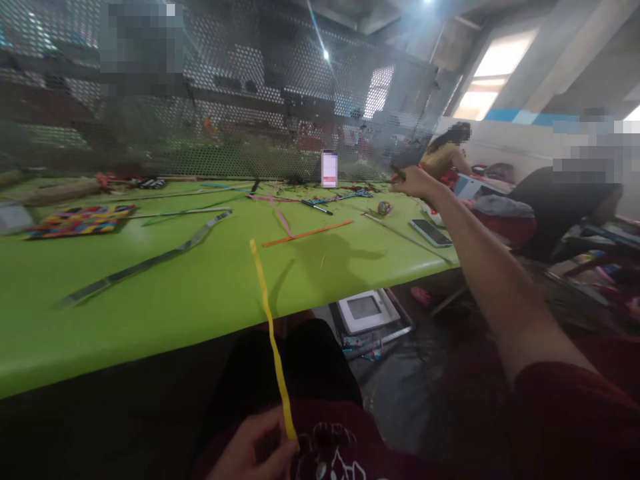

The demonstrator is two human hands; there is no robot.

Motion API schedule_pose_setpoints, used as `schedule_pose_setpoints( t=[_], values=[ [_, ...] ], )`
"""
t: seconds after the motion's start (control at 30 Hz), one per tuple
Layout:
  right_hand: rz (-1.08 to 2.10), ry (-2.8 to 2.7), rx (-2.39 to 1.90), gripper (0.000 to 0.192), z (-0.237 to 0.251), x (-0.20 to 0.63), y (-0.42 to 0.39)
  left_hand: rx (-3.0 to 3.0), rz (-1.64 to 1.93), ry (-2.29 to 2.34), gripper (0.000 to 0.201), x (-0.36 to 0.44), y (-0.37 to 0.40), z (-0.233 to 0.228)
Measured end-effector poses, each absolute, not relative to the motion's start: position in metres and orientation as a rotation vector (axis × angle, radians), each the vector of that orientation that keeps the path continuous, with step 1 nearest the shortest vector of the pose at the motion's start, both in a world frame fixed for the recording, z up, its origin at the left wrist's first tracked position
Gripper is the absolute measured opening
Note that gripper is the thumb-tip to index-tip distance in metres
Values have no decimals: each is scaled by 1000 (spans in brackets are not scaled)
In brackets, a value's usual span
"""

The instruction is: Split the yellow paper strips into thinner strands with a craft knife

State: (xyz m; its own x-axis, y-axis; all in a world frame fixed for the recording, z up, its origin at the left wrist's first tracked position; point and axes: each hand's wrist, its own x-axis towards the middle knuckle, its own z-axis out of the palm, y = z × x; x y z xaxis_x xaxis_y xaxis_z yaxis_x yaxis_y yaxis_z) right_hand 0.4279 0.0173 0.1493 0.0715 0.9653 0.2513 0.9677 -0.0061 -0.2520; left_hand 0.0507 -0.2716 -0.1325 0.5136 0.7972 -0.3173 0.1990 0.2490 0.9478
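Observation:
My left hand (260, 443) is low in front of my body, its thumb and fingers pinched on one end of a narrow yellow strip (273, 327). The strip runs upward, and its far end lies over the green tabletop. My right hand (413, 183) is stretched out above the far right part of the table. Its fingers are closed around a small dark thing whose kind I cannot make out. An orange strip (307, 234) and a pink strip (281, 217) touch each other on the table. A black pen (317, 207) lies just beyond them.
The green table (165, 307) ends just before my lap. On it are a grey-green strip (150, 263), a colourful woven mat (83, 220), a phone (431, 233) near the right edge and an upright lit phone (329, 170). Behind stands a perforated metal screen (225, 127). Another person (445, 150) sits at right.

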Motion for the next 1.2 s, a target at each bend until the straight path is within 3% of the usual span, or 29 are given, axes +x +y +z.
schedule_pose_setpoints(
  t=[0.07,0.17,0.27,0.37,0.53,0.9,1.2],
  values=[
    [10,-1994,-1866,68,142,407,-11,1218,577,940,29,51,-268,-115],
    [136,-2091,-1658,44,113,370,-67,1132,743,855,26,49,-260,-91],
    [494,-2172,-1324,27,70,334,-124,1015,874,783,23,47,-252,-77],
    [888,-2355,-994,33,27,299,-166,956,976,759,20,46,-249,-70],
    [1333,-2338,-900,37,-12,255,-195,961,988,779,19,48,-254,-61],
    [537,-2386,-812,23,-32,228,-207,981,931,818,23,50,-261,-40],
    [330,-2382,-772,17,-30,217,-212,967,938,843,23,55,-261,-30]
  ],
)
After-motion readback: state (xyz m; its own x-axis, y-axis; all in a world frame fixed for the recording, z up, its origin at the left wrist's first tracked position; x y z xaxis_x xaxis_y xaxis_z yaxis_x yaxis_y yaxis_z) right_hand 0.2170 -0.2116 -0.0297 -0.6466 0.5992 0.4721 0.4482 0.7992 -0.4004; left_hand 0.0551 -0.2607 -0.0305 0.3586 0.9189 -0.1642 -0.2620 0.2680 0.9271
